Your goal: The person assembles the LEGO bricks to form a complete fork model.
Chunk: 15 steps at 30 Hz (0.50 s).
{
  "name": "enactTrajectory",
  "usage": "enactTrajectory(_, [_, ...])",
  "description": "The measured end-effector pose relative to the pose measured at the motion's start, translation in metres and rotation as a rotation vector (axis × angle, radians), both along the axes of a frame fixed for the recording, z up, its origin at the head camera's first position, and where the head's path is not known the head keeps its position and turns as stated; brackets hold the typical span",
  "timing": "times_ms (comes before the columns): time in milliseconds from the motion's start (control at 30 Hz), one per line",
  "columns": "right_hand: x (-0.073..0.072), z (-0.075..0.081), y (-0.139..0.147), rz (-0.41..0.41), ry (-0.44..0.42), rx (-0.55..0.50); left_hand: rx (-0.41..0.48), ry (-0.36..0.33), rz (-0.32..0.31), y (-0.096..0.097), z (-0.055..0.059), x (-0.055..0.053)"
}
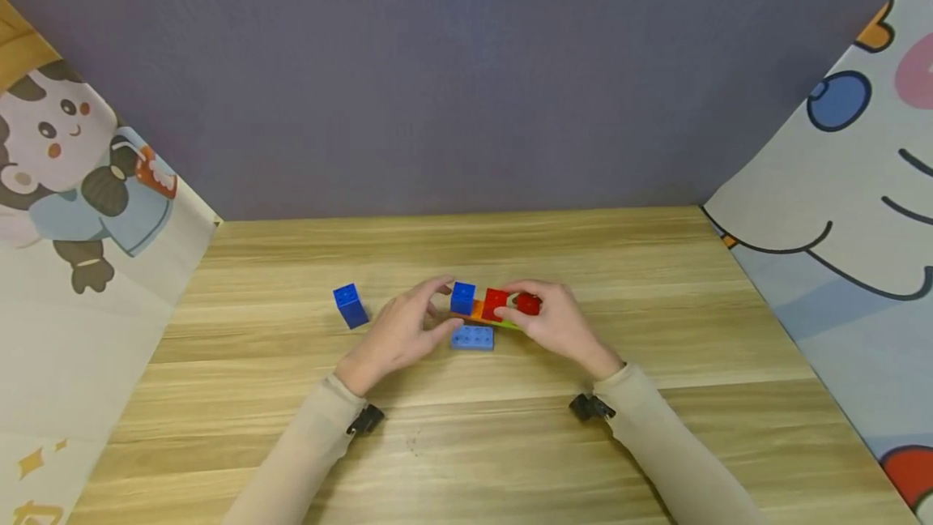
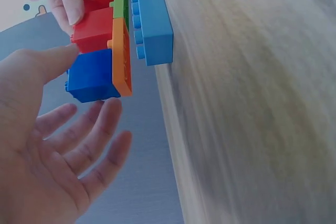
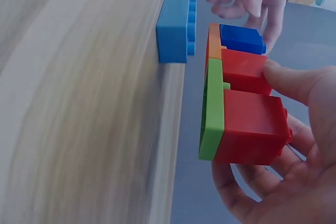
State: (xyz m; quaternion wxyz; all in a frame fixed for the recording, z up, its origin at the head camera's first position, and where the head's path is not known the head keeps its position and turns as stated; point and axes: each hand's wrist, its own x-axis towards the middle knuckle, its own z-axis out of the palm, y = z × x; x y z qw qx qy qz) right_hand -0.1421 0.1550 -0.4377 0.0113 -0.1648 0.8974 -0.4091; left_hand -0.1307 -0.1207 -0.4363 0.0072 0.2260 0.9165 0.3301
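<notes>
My right hand (image 1: 557, 318) holds a row of joined toy bricks, with thumb and fingers about its red part. The row has an orange plate (image 2: 122, 59) and a green plate (image 3: 214, 108) beneath. On top stand a blue brick (image 1: 462, 298), a red brick (image 2: 93, 29) and another red brick (image 3: 252, 124) at the right end. In the head view my left hand (image 1: 399, 329) is spread around the blue end, thumb and fingers apart. The left wrist view has its thumb and fingertips right at the blue brick. A light blue brick (image 1: 472, 338) lies just in front of the row.
A taller blue brick (image 1: 351, 306) stands on the wooden table (image 1: 466, 452), left of my left hand. A grey panel (image 1: 466, 79) rises at the table's back. Printed cartoon panels (image 1: 824, 209) flank it on both sides.
</notes>
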Motion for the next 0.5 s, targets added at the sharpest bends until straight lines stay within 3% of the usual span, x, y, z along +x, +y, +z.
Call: enactTrajectory(500, [0.009,0.000,-0.014,0.068,0.035,-0.059,0.000,0.057,-0.007,-0.012,0.002,0.004])
